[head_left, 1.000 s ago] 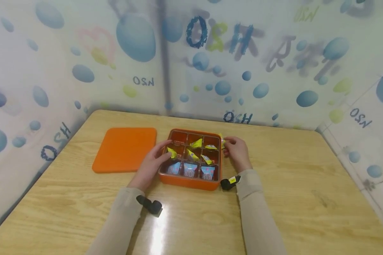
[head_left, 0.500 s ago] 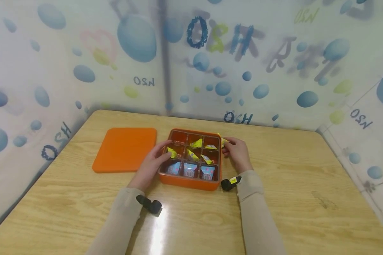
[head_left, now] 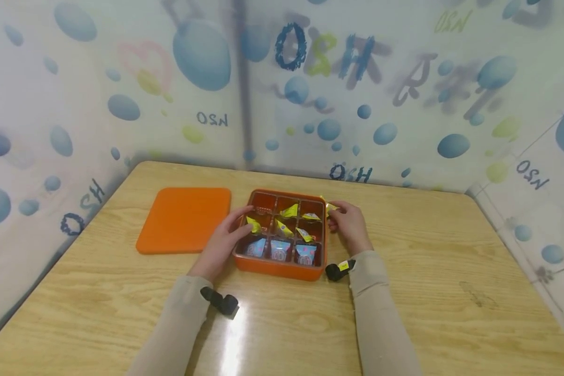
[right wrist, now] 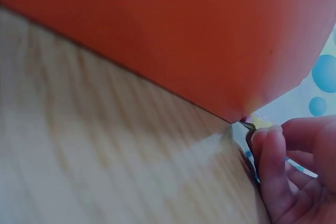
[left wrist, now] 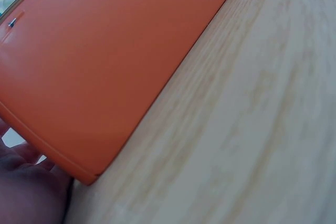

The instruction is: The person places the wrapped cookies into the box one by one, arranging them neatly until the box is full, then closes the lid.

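Observation:
An orange box (head_left: pixel 277 269) with several compartments sits on the table. Small blue-wrapped candies (head_left: pixel 280 250) fill its front row; yellow-wrapped candies (head_left: pixel 283 228) lie in the middle row and in two back compartments. The back left compartment holds nothing visible. My left hand (head_left: pixel 223 240) grips the box's left side, thumb over the rim by a yellow candy (head_left: pixel 253 224). Beside the box's right wall, my right hand (head_left: pixel 350 224) pinches another yellow-wrapped candy (head_left: pixel 331 208) between thumb and fingers. In the right wrist view, the right fingertips (right wrist: pixel 273 135) hold its wrapper near the box corner.
A flat orange lid (head_left: pixel 185 219) lies on the wooden table (head_left: pixel 432 271), left of the box. Walls (head_left: pixel 385 94) printed with bubbles and letters rise behind the table and at both sides. Black wrist cameras (head_left: pixel 340 269) are strapped over the sleeves.
The yellow candy in my right hand has turned slightly, with more of its wrapper showing by the box's back right corner. The left hand and box stay put.

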A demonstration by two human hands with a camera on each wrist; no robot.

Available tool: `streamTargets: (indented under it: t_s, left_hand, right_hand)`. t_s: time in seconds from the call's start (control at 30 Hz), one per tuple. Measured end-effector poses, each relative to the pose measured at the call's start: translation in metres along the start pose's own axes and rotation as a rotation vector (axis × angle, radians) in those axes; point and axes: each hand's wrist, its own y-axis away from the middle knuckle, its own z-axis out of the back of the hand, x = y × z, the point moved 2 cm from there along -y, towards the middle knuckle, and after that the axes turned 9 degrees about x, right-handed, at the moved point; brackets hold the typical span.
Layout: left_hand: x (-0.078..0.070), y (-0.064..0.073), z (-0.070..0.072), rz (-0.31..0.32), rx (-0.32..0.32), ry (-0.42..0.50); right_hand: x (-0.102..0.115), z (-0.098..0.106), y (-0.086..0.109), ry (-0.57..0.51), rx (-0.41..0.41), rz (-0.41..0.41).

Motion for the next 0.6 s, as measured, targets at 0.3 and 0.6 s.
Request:
streamTargets:
  t_s: [0.3,0.6]
  left_hand:
    - [-0.0090,0.0040,-0.0030,0.006,0.000,0.006]
    - [-0.0073,0.0039,-0.0025,0.012,-0.001,0.007]
  right_hand:
    - [0.0013,0.0001,0.0001,0.025,-0.040,0.003]
    - [0.0011,0.0005,0.0018,0.020,-0.074,0.017]
